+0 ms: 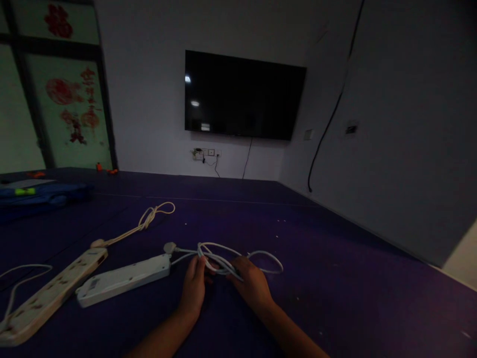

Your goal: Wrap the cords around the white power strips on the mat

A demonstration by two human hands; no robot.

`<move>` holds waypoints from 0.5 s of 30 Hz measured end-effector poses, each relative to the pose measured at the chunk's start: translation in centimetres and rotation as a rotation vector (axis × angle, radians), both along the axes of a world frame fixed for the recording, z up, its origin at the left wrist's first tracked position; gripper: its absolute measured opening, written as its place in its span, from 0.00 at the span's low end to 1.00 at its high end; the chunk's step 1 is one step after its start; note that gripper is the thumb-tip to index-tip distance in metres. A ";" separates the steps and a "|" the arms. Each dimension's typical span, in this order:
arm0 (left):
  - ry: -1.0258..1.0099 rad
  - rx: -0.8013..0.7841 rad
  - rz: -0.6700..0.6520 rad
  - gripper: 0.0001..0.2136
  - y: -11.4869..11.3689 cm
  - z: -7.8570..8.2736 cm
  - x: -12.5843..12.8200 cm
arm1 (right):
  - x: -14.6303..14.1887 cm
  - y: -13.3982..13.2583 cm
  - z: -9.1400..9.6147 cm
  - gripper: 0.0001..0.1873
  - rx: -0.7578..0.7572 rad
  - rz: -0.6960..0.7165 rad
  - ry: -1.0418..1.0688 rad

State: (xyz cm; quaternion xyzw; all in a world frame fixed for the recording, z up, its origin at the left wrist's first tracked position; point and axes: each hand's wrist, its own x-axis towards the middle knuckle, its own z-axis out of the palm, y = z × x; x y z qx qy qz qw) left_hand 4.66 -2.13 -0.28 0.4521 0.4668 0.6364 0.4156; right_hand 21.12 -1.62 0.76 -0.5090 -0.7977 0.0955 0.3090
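A white power cord (223, 263) lies in loops between my two hands, low over the purple surface. My left hand (194, 283) is closed on the left side of the loops, thumb on top. Farther right, my right hand (251, 283) grips the bundled strands, and one loop sticks out beyond it. The cord runs left to a white power strip (126, 278), which lies with a flat face and a label upward. Its plug (170, 247) rests by the strip's right end.
Left of it lies a second power strip (55, 291), sockets up, its cord (147, 219) knotted. Dark blue cloth-like items (48, 194) lie at the far left. A television (244, 94) hangs on the back wall. A black cable (330, 119) dangles along the right wall.
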 end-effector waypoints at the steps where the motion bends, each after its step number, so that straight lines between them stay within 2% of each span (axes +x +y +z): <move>1: -0.011 0.000 0.007 0.27 0.1 0.0 -0.1 | 0.0 0.0 0.0 0.11 0.005 0.007 -0.002; 7: -0.007 -0.002 -0.017 0.26 0.1 0.1 -0.5 | -0.1 0.0 -0.2 0.09 0.015 0.002 -0.039; 11: 0.053 -0.004 -0.148 0.23 -0.4 0.2 0.1 | -0.2 0.0 -0.1 0.06 0.048 -0.034 -0.055; 15: 0.107 0.004 -0.251 0.21 -0.5 0.1 0.5 | -0.2 0.0 -0.1 0.07 0.074 -0.007 -0.049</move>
